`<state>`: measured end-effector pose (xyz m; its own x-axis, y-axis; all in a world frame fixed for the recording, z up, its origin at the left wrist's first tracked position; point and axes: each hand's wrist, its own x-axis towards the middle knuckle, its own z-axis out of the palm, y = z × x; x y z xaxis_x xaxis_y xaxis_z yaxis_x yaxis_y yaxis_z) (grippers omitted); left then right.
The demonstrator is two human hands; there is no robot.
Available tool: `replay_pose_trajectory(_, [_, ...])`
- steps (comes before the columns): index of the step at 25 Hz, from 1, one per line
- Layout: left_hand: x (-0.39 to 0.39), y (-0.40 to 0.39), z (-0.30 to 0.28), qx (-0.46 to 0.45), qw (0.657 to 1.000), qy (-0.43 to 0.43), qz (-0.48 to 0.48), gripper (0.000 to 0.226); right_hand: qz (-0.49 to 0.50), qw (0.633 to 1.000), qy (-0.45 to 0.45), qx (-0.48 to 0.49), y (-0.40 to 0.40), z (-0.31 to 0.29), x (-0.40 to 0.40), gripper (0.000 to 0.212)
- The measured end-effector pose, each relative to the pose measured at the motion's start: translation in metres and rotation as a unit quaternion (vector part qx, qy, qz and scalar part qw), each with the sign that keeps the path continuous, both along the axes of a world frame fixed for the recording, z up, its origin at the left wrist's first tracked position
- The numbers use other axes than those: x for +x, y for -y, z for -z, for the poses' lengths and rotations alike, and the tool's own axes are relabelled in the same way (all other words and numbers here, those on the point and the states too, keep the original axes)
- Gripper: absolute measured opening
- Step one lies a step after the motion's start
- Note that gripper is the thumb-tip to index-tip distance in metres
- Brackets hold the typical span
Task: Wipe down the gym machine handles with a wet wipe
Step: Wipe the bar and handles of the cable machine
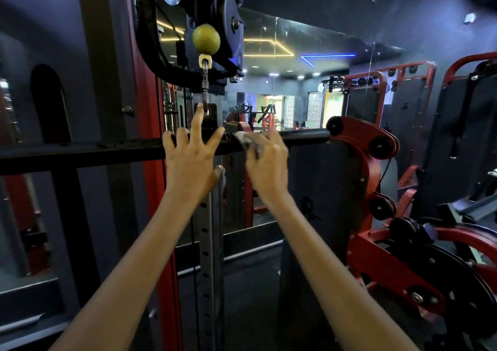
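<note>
Head view: my right hand (266, 160) clamps the wet wipe (247, 142) around the bar handle (304, 135); my left hand (192, 151), fingers spread, steadies it. Risk, I judge: the hanging bar swings, wipe slips from my fingertips.

Left hand (192, 160) on bar (80, 153) below ball (206, 39); right hand (266, 160) beside it, wipe (246, 140) on bar.
</note>
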<state>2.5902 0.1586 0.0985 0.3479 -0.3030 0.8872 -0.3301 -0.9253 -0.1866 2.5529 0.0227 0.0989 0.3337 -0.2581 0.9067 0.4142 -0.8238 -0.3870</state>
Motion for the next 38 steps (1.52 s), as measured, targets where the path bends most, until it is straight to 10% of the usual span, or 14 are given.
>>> replay_pose_trajectory(5, [-0.002,0.005,0.003,-0.002,1.0,-0.007,-0.018,0.078,0.1,0.992,-0.05,0.062,0.049,-0.013,0.004,0.018])
replay_pose_trajectory(11, [0.009,0.004,0.006,-0.017,0.999,0.039,0.019,0.084,-0.004,0.989,-0.06,-0.134,-0.013,-0.013,-0.005,0.025])
replay_pose_trajectory(20, [0.012,0.006,0.007,-0.009,0.999,0.041,-0.014,0.081,0.127,0.961,-0.17,-0.176,0.023,-0.044,0.004,0.03])
replay_pose_trajectory(28, [0.012,0.004,0.008,0.003,0.999,0.034,-0.026,0.084,0.105,0.968,0.024,-0.226,0.042,-0.012,0.001,0.019])
replay_pose_trajectory(33, [0.01,0.006,0.006,-0.004,1.0,0.016,-0.025,0.081,0.153,0.981,-0.015,-0.115,0.065,-0.022,0.007,0.02])
replay_pose_trajectory(38, [0.012,0.004,0.007,-0.017,0.999,0.04,0.009,0.081,0.045,0.977,0.014,-0.208,0.021,-0.013,0.01,0.02])
